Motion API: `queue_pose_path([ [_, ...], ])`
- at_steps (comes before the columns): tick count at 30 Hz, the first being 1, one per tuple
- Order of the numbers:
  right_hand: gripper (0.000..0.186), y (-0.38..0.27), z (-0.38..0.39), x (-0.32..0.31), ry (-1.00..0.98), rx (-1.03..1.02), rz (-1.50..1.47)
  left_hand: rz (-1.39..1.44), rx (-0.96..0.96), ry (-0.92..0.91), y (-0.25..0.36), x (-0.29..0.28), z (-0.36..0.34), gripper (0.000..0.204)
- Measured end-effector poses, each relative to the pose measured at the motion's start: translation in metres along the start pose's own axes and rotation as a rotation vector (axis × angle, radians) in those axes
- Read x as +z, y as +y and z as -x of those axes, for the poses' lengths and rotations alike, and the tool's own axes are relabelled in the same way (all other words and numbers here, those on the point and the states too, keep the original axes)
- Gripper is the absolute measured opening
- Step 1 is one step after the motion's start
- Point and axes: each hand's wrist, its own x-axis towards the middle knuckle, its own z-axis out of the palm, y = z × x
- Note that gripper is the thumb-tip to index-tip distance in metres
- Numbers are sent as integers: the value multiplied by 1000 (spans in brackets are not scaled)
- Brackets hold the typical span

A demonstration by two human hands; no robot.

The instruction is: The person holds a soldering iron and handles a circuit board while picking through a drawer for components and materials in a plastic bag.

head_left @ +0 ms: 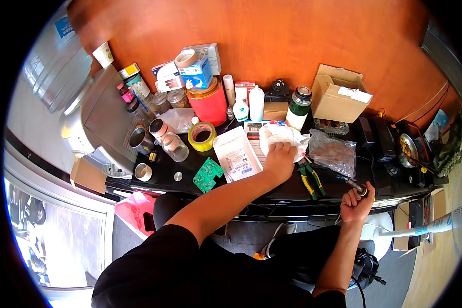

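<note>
My left hand reaches over the desk, its fingers curled onto a white tissue that bulges from a soft pack with coloured print. Further right, my right hand is closed round the dark handle of a soldering iron, whose thin metal end points up and left. Between the hands lie pliers with yellow and green handles. A clear plastic bag with brownish contents rests beyond the soldering iron. Left of my left forearm are a white tray with a printed label and a green circuit board.
Along the back stand a thermos, white bottles, a red canister and an opened cardboard box. Yellow tape, a glass jar and metal cups sit left. A pan-like dish stands far right.
</note>
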Motion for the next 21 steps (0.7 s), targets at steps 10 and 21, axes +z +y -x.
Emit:
queue_pose_path([
  [10,25,-5,3,1,32,-9,-7,90,-54,40,-22,-3,-21,57],
  [21,26,-8,5,5,38,-40,-51,783,-425,394,-75,-5,-39,24],
])
